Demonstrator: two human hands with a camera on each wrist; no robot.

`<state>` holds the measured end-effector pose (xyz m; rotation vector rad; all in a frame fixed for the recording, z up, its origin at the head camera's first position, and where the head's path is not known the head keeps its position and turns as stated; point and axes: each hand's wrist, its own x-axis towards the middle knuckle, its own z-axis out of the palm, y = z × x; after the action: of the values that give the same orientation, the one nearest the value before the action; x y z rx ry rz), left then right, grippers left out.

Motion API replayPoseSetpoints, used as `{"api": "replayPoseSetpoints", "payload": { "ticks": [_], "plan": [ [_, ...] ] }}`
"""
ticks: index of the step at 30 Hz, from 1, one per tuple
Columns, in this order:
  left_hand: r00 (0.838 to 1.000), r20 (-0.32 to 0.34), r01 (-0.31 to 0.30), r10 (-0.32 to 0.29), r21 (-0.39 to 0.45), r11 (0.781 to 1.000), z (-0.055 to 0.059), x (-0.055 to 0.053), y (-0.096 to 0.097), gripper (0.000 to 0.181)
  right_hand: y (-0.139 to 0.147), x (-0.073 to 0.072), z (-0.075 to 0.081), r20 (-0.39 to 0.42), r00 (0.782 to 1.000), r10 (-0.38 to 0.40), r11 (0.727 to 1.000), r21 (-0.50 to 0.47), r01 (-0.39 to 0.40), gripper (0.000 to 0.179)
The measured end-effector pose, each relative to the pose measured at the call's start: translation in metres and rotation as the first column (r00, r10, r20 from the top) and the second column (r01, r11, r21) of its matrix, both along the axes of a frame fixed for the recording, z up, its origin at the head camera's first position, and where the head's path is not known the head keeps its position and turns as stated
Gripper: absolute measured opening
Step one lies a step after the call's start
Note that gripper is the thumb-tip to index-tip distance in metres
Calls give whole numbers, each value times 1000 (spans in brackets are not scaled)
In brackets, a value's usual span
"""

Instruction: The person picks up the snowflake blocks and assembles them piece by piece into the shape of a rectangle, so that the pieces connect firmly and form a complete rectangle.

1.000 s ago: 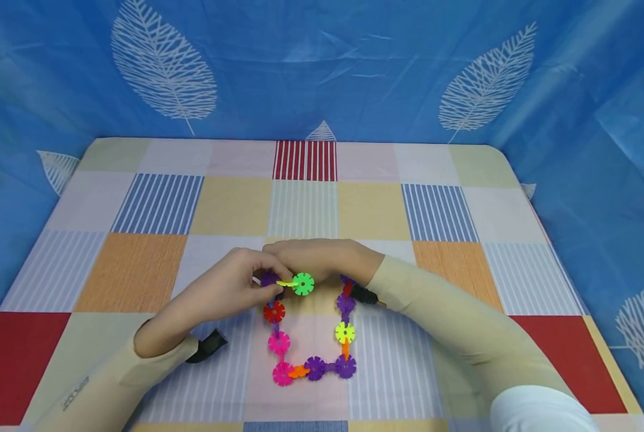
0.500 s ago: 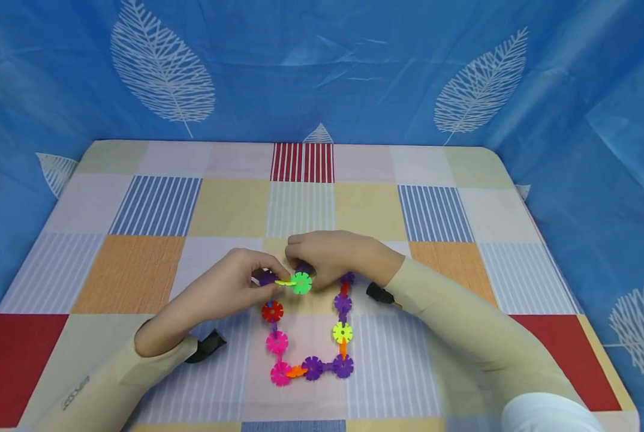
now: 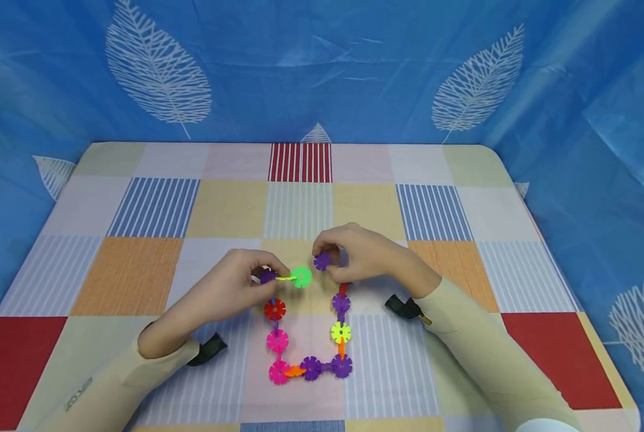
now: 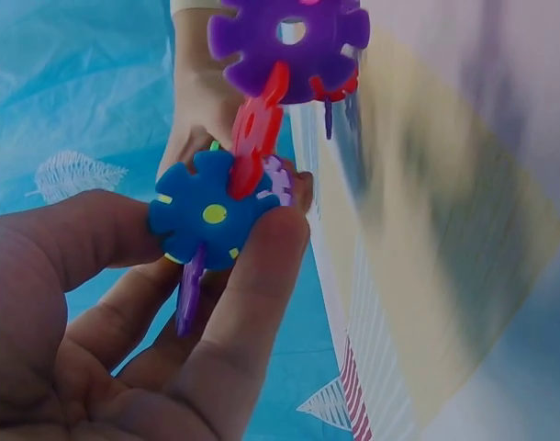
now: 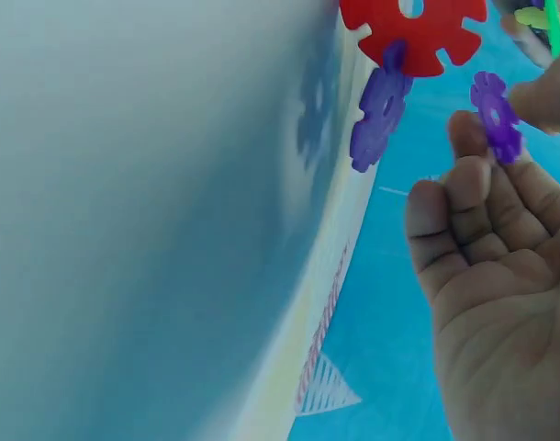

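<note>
My left hand (image 3: 244, 279) pinches the far-left end of a chain of interlocking snowflake discs (image 3: 277, 341). In the left wrist view, thumb and finger hold a blue disc (image 4: 202, 209), joined to a red one (image 4: 256, 138). From this end a yellow disc (image 3: 285, 278) and an upright green disc (image 3: 301, 276) stick out to the right. My right hand (image 3: 362, 255) pinches a single purple disc (image 3: 322, 260) by its edge, apart from the green disc. In the right wrist view, that purple disc (image 5: 496, 118) stands between thumb and forefinger.
The chain runs in a U on the patchwork cloth (image 3: 300, 210), its right arm ending near a red disc (image 3: 343, 289) below my right hand. Black straps (image 3: 208, 349) hang at both wrists. A blue leaf-print sheet (image 3: 322, 66) rises behind and beside the table.
My right hand has drawn back to the right, away from the green disc, with the purple disc now showing in its fingers. The left hand keeps its hold nearly in place.
</note>
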<state>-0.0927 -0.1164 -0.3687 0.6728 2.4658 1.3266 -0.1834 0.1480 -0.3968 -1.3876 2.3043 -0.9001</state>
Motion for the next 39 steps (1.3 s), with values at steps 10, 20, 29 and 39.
{"api": "replayPoseSetpoints", "payload": {
  "ticks": [10, 20, 29, 39],
  "plan": [
    [999, -32, -35, 36, 25, 999, 0, 2, 4, 17, 23, 23, -4, 338, 941, -10, 938, -322, 126, 33],
    [999, 2, -47, 47, 72, 996, 3, 6, 6, 20, 25, 43, -3, 492, 870, 27, 882, -420, 211, 33],
    [999, 12, -34, 32, 104, 994, 5, 8, 6, 20, 22, 47, -6, 540, 841, -40, 870, -395, 295, 26],
    [999, 12, -34, 33, 116, 993, 6, 8, 7, 20, 16, 51, -8, 650, 756, -81, 843, -360, 399, 19]
  ]
}}
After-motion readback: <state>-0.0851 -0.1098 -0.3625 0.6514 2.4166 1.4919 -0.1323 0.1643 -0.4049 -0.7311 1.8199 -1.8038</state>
